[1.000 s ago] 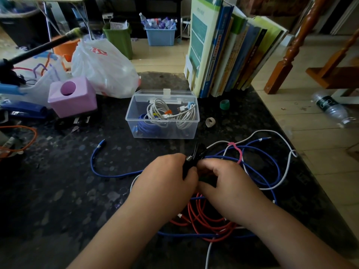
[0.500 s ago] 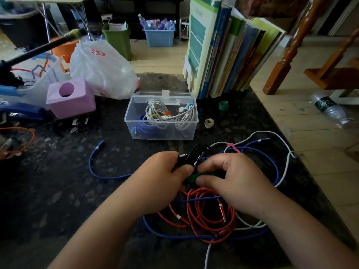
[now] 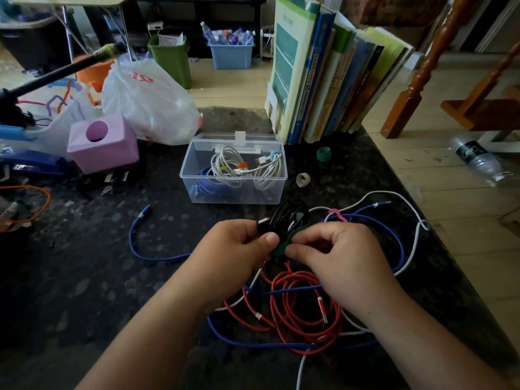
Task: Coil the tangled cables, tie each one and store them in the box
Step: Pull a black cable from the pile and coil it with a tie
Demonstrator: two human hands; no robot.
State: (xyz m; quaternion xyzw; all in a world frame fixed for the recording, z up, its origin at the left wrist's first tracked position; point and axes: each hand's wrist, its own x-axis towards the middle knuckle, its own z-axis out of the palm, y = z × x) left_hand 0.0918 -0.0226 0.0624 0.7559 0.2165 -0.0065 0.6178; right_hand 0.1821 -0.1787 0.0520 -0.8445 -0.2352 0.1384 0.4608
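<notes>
A small black coiled cable (image 3: 289, 218) is held above the dark table, between both hands. My left hand (image 3: 233, 249) grips the coil at its plug end. My right hand (image 3: 340, 254) pinches a green tie (image 3: 280, 249) wrapped at the coil's lower side. Under the hands lies a tangle: a red cable (image 3: 298, 308), a long blue cable (image 3: 157, 256) and a white cable (image 3: 413, 243) with a pink tie (image 3: 336, 214). The clear plastic box (image 3: 233, 194) stands open behind, holding coiled white and blue cables.
A row of books (image 3: 329, 80) stands behind the box at the right. A green ring (image 3: 323, 154) and a beige ring (image 3: 303, 180) lie near them. A pink cube (image 3: 102, 142) and a white plastic bag (image 3: 149, 105) sit at the left. The table's right edge (image 3: 439, 249) drops to the wooden floor.
The black coil has been lifted clear of the tangle and now shows above my hands. The green tie has appeared between my fingers. The red cable is more exposed.
</notes>
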